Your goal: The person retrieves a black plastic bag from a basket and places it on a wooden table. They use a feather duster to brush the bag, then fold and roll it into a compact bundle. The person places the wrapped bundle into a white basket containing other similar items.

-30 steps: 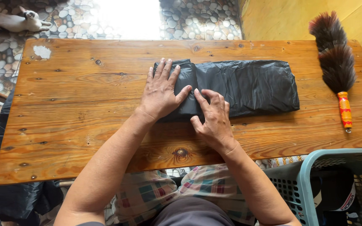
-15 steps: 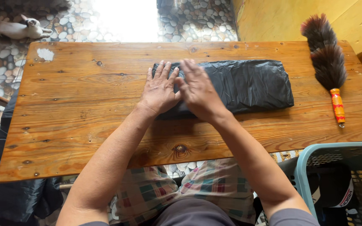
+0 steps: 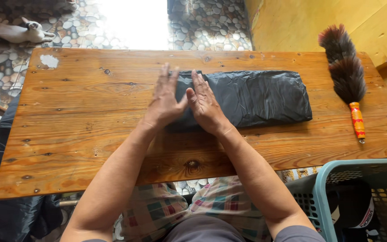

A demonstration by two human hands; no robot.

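Folded black plastic bag (image 3: pixel 251 98) lay flat on the wooden table (image 3: pixel 90 134), just right of centre. Left hand (image 3: pixel 165 99) and right hand (image 3: pixel 206 105) were both open, palms down, side by side on the bag's left end, gripping nothing. Feather duster (image 3: pixel 346 76) lay at 3 o'clock from the bag, apart. Teal basket (image 3: pixel 363 197) sat at 5 o'clock, off the table.

Glossy plastic on knotty wood

The folded black bag (image 3: pixel 256 96) looks like thin, crinkled, shiny plastic; the counter (image 3: pixel 81 121) is varnished, knotty wood; the duster (image 3: pixel 343 67) has fluffy feathers, and the basket (image 3: pixel 359 197) is matt plastic.
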